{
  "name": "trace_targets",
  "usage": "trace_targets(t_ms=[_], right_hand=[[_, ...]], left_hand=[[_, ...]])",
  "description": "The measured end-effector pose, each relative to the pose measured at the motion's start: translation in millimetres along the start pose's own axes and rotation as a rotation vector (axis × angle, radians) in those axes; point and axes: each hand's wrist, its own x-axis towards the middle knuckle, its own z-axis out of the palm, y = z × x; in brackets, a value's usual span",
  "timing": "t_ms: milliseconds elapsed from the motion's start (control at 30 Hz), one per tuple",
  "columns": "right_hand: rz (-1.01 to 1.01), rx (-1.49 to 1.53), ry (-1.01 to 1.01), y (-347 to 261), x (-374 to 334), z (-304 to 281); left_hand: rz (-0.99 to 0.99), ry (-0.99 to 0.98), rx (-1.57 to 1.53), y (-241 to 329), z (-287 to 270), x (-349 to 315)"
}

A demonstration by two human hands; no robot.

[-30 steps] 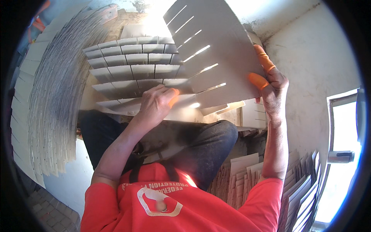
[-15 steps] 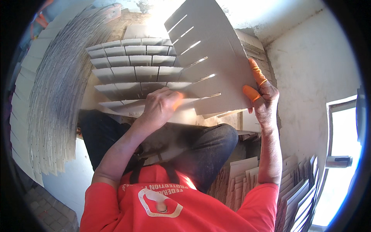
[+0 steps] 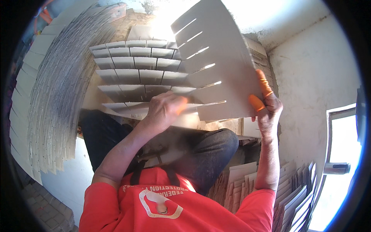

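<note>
My right hand (image 3: pixel 269 110), with orange covers on its thumb and a finger, grips the right edge of a large grey cardboard sheet (image 3: pixel 228 58). A row of slots runs in from the sheet's left edge, and that edge meets several slotted cardboard strips (image 3: pixel 150 77) standing in rows. My left hand (image 3: pixel 165 108) is closed at the nearest cardboard strip (image 3: pixel 133 109), close to the sheet's lowest slot. Its orange-covered fingertip is smeared by motion, and the other fingertips are hidden.
A long stack of cardboard pieces (image 3: pixel 58 89) curves along the left side. More cardboard sheets (image 3: pixel 291 201) stand at the lower right, beside a bright opening (image 3: pixel 338 154) in the wall. My bent legs (image 3: pixel 205 150) lie below the rows.
The large sheet and my right hand have shifted a little right and down. My left hand has moved slightly to the right, still closed at the nearest strip.
</note>
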Motion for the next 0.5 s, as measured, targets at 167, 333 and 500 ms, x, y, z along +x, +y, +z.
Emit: trace_targets(t_ms=[167,333,500], right_hand=[[-0.004,-0.093,-0.102,4.2,4.0,10.4],[-0.155,-0.029,-0.028,1.2,3.6,9.7],[-0.077,-0.088,-0.062,6.9,-1.1,8.4]], left_hand=[[0.006,0.010,-0.003,-2.9,2.3,0.1],[-0.003,0.001,-0.025,-4.0,2.4,2.5],[0.008,0.003,-0.041,-3.1,-0.9,2.4]])
